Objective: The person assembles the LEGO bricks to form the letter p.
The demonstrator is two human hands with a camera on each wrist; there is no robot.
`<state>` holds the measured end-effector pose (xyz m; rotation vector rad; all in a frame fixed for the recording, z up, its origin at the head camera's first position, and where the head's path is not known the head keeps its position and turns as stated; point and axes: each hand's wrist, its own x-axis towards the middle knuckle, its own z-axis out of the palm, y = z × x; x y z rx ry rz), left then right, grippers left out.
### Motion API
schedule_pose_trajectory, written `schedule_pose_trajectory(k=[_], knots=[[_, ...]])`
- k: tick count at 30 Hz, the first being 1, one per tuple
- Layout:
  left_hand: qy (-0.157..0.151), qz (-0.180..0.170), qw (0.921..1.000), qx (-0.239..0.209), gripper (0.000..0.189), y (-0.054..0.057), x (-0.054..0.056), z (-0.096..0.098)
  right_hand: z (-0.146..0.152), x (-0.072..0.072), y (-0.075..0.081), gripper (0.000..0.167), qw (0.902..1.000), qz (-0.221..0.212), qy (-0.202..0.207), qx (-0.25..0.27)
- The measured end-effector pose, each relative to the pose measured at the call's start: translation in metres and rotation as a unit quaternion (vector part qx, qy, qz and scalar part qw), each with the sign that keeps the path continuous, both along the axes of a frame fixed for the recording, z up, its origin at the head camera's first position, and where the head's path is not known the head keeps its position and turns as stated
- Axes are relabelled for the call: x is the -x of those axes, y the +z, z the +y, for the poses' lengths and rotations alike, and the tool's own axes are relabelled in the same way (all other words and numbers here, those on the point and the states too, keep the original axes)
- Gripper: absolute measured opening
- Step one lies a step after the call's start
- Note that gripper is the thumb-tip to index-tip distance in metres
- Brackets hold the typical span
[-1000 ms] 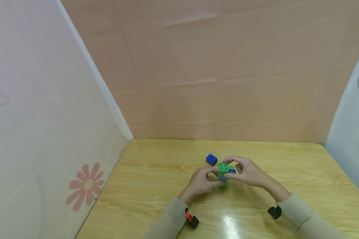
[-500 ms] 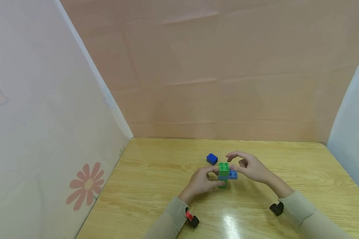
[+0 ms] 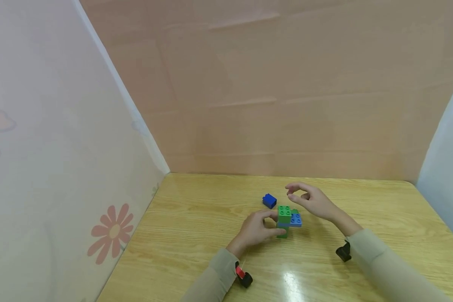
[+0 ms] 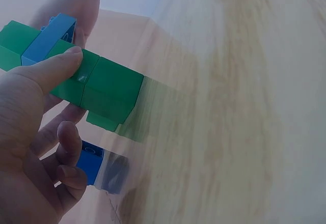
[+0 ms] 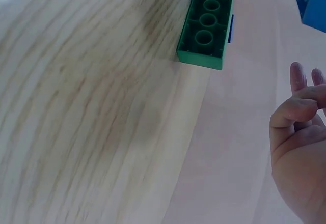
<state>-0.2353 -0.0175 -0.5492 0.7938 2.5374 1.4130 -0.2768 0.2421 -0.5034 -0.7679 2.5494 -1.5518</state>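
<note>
My left hand (image 3: 255, 229) grips an upright stack of toy building bricks (image 3: 284, 214), thumb on the near side. The stack is green with a blue brick (image 3: 296, 219) set in it, which juts out to the right with bare studs. In the left wrist view, the thumb presses on the green stack (image 4: 112, 84) close to the blue brick (image 4: 48, 39). My right hand (image 3: 314, 203) hovers beyond and right of the stack, fingers loosely bent and holding nothing. A separate dark blue brick (image 3: 269, 201) lies on the table behind the stack.
A loose green brick (image 5: 205, 29) lies on its side, hollow underside showing in the right wrist view; the stack mostly hides it from the head view. The wooden table (image 3: 196, 218) meets a tan back wall (image 3: 287, 126) and pale side walls.
My right hand has come away from the stack and moved toward the far side, uncovering the jutting blue brick. The left hand keeps its grip in nearly the same place.
</note>
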Motion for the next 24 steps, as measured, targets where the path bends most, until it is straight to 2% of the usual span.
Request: schedule_pose_trajectory(k=[13, 18, 24], knots=[[-0.002, -0.009, 1.0000, -0.001, 0.032, 0.003, -0.002, 0.002, -0.005, 0.025, -0.014, 0.038, 0.9994, -0.003, 0.000, -0.035], [0.000, -0.002, 1.0000, 0.001, 0.031, 0.004, -0.002, 0.002, -0.007, 0.034, -0.021, 0.043, 0.9991, -0.012, -0.002, -0.040], [-0.001, 0.005, 1.0000, 0.008, 0.031, 0.004, -0.001, 0.003, -0.013, 0.041, -0.026, 0.048, 0.9986, -0.034, 0.018, -0.036]])
